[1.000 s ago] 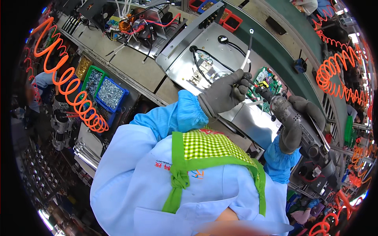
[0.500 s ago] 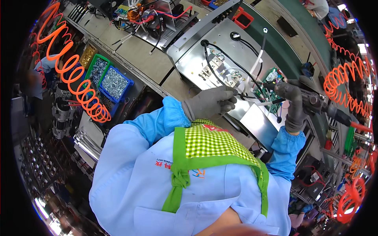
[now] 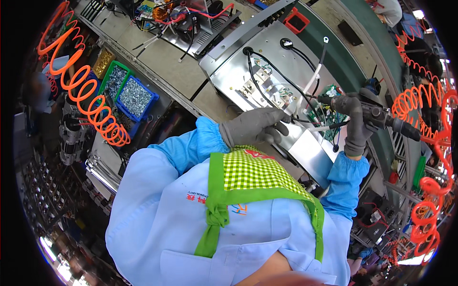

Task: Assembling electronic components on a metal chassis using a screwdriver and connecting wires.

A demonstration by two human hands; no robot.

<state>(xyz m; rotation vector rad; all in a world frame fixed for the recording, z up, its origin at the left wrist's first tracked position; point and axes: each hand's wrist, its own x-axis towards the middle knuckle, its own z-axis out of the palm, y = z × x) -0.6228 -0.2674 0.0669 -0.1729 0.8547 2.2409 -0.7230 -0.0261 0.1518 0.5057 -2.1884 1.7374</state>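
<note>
My left hand [image 3: 253,127], in a dark grey glove, is closed with its fingertips at the end of a white cable [image 3: 319,127] with a black sleeve. My right hand [image 3: 354,117], gloved alike, grips a dark power screwdriver [image 3: 381,117] by its body. The screwdriver lies sideways, its bit pointing left toward the cables. Below both hands lies a shiny sheet-metal chassis [image 3: 229,74] carrying white terminal blocks [image 3: 260,78], black cables [image 3: 252,71] and a green circuit board [image 3: 329,112]. The exact contact at my left fingertips is small and partly hidden.
Blue [image 3: 153,102] and green [image 3: 125,66] bins of small metal fasteners stand at the left. Orange coiled air hoses hang at the left [image 3: 86,95] and right [image 3: 415,97]. Another wired unit [image 3: 205,35] sits at the back; a red bin [image 3: 296,21] stands behind the chassis.
The screwdriver's bit has shifted slightly left and up, and its rear hose now hangs differently at the right. My left hand keeps its grip nearly in place.
</note>
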